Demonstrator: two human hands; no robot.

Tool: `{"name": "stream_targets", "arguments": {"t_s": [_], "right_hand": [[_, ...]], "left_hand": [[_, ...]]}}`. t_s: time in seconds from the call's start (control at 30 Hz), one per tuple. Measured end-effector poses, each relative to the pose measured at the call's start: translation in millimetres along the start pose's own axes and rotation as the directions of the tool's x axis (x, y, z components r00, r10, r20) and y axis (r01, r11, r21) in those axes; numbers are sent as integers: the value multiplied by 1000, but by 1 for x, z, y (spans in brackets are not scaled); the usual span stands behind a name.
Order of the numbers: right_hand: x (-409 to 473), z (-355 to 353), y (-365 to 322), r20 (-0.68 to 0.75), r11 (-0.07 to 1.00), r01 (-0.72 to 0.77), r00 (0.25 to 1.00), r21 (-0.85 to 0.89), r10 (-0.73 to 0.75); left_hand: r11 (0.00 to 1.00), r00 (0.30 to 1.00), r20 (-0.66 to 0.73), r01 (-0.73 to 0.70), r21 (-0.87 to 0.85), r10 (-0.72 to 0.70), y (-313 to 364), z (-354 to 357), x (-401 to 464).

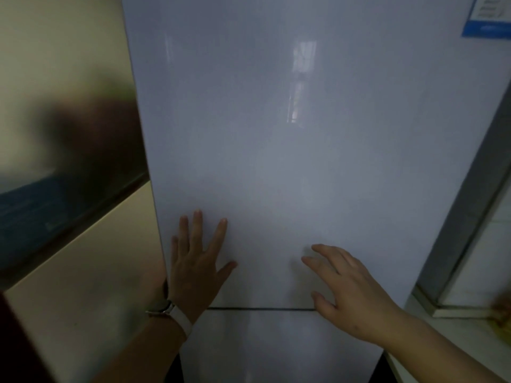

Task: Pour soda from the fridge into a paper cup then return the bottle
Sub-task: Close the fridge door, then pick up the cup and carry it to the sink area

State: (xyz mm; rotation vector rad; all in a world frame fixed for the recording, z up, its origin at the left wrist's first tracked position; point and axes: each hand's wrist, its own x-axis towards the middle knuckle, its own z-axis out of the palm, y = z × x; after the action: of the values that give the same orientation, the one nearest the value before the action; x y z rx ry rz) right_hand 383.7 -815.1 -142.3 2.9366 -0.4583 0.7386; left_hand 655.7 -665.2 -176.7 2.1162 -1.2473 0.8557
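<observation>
Fridge door (276, 134), upper section, is closed and fills the view; its glossy white panel looks rigid, smooth and slippery, with no handle visible. Left hand (197, 262) lies flat with fingers spread near the door's left edge; right hand (349, 288) reaches with fingers loosely extended, clasping nothing. Soda bottle and paper cup are not visible. Purchase is likeliest at the left edge or the seam (260, 309) above the lower door.

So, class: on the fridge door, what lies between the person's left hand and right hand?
Nothing but bare white door: in the head view, the left hand and right hand lie spread on the upper fridge door, a plain stretch between them.
</observation>
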Motion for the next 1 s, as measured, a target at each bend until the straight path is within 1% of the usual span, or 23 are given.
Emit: {"name": "stream_targets", "arguments": {"t_s": [0.2, 0.27, 0.33, 0.43, 0.53, 0.6, 0.7, 0.77, 1.0], "right_hand": [[-8, -8, 1, 41, 1000, 6, 999, 27, -7], [-13, -12, 4, 52, 999, 5, 999, 48, -8], [-19, -17, 9, 38, 997, 1, 999, 74, -4], [-33, -25, 18, 36, 997, 2, 999, 81, -5], [-48, -33, 27, 58, 996, -22, 998, 84, 17], [-62, -40, 34, 51, 996, -45, 998, 83, 41], [-86, -52, 47, 49, 995, -75, 996, 69, 72], [-103, -61, 56, 52, 992, -105, 993, 65, 101], [-167, -91, 83, 75, 970, -240, 969, 26, 237]], "left_hand": [[1000, 996, 86, 12, 14, -13, 12, -32, 1], [1000, 996, 82, 20, -2, -20, 22, -44, 2], [999, 999, 44, -19, -46, 21, 37, -54, 1], [981, 992, -15, -124, -151, 123, 65, -67, -1], [954, 976, 28, -204, -219, 215, 94, -78, -2], [933, 956, 94, -244, -266, 277, 115, -84, -3], [912, 900, 213, -328, -248, 381, 146, -85, -5], [899, 870, 262, -354, -257, 418, 165, -83, -7], [818, 787, 286, -430, -381, 547, 234, -63, -15]]}}
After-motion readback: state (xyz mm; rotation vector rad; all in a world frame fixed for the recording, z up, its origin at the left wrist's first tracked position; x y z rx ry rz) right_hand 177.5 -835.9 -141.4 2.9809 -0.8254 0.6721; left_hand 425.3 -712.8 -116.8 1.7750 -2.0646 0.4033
